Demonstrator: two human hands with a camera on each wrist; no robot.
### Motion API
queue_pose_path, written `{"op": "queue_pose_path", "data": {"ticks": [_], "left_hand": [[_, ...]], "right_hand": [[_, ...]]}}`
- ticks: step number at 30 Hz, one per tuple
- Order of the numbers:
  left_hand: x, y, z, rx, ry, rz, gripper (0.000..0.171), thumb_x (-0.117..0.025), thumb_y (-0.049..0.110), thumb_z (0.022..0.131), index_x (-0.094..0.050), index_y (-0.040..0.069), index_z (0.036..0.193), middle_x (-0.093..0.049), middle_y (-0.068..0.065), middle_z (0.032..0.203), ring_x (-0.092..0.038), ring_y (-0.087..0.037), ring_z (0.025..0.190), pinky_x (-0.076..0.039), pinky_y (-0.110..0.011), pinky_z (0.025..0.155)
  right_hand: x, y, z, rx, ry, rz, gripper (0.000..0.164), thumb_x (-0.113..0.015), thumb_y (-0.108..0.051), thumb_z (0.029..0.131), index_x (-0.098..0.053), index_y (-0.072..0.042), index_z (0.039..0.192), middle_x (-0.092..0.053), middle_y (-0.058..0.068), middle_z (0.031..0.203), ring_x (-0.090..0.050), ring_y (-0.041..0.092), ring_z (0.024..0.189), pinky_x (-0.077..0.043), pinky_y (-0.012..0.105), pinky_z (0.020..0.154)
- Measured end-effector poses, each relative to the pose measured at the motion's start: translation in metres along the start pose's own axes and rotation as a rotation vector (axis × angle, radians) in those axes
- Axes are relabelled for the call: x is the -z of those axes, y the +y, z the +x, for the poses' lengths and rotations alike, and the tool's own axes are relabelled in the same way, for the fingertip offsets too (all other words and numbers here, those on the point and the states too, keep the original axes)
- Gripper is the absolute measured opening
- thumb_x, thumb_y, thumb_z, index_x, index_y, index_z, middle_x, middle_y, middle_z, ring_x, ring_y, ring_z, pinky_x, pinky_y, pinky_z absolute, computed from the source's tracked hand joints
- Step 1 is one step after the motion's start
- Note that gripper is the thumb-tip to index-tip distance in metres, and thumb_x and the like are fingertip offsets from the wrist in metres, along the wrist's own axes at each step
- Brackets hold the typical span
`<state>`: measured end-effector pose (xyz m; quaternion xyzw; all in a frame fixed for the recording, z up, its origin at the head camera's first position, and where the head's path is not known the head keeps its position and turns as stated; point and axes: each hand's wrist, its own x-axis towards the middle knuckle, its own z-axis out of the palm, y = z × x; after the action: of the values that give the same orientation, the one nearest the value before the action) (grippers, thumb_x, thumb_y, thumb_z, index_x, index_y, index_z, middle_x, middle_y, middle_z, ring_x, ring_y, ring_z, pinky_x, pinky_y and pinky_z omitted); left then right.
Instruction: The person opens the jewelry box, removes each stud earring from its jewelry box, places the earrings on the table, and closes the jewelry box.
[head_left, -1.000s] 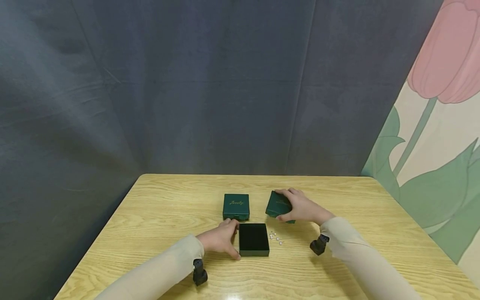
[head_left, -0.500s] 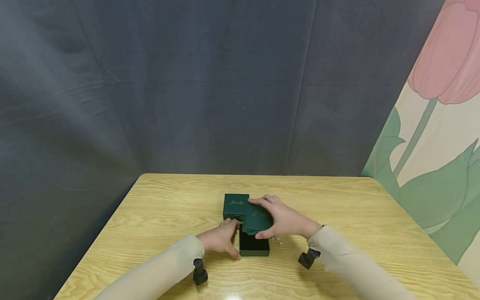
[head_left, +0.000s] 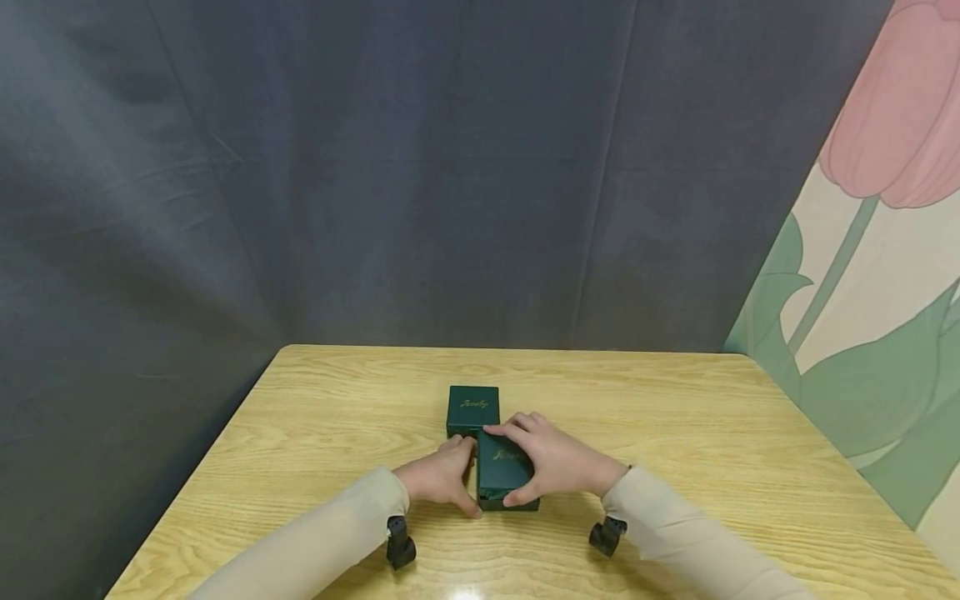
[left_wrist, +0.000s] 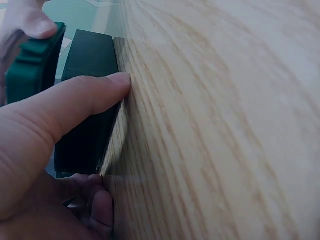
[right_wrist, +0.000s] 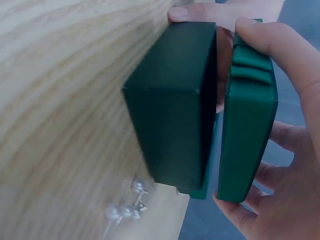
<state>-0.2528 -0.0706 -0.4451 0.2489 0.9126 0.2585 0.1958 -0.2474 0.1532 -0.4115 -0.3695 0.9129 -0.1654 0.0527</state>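
My right hand (head_left: pixel 558 462) grips a dark green jewelry box lid (head_left: pixel 504 460), thumb at its near edge and fingers at its far edge. The lid has gold lettering and a folded green ribbon (right_wrist: pixel 252 70) on one side. It hovers just over the open box base (right_wrist: pixel 165 105), with a narrow gap between them in the right wrist view. My left hand (head_left: pixel 441 477) holds the base at its left side, thumb (left_wrist: pixel 107 90) by the near corner and the other fingers by the far corner. Most of the base's black inside is hidden beneath the lid.
A second green jewelry box (head_left: pixel 474 407) with gold lettering stands closed right behind the base. Small pearl earrings (right_wrist: pixel 127 207) lie on the wooden table (head_left: pixel 360 400) beside the base. A dark curtain (head_left: pixel 435 183) hangs behind the table.
My right hand has carried the lid from the table's right side leftward and toward me, over the open base, and straightened it. The left hand has stayed at the base.
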Motion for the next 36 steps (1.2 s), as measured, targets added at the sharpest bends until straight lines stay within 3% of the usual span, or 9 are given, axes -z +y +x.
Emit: {"op": "queue_pose_path", "data": {"ticks": [4,12,36], "left_hand": [[0.0,0.001,-0.001,0.011,-0.008,-0.012,0.107,-0.088,0.034,0.068,-0.026,-0.005,0.147,-0.038,-0.018,0.139,-0.039,-0.032,0.13,-0.04,-0.045,0.103],[0.0,0.001,0.0,-0.006,0.001,-0.023,0.103,-0.089,0.032,0.066,-0.031,-0.003,0.143,-0.043,-0.011,0.127,-0.045,-0.027,0.12,-0.042,-0.041,0.099],[0.0,0.001,0.001,-0.006,-0.001,0.007,0.097,-0.088,0.035,0.068,-0.035,0.0,0.142,-0.045,-0.008,0.122,-0.047,-0.024,0.115,-0.044,-0.041,0.098]], "right_hand": [[-0.004,0.001,0.001,0.007,-0.03,-0.008,0.094,-0.077,-0.059,0.072,-0.037,-0.023,0.149,-0.048,0.002,0.131,-0.045,0.019,0.112,-0.046,0.04,0.09],[-0.009,0.005,0.002,0.014,-0.047,-0.022,0.095,-0.077,-0.06,0.072,-0.037,-0.022,0.149,-0.048,0.001,0.13,-0.044,0.016,0.107,-0.045,0.038,0.089],[-0.017,0.009,0.005,0.002,-0.095,0.023,0.095,-0.079,-0.058,0.07,-0.038,-0.021,0.147,-0.048,0.0,0.13,-0.045,0.017,0.109,-0.046,0.039,0.089]]}}
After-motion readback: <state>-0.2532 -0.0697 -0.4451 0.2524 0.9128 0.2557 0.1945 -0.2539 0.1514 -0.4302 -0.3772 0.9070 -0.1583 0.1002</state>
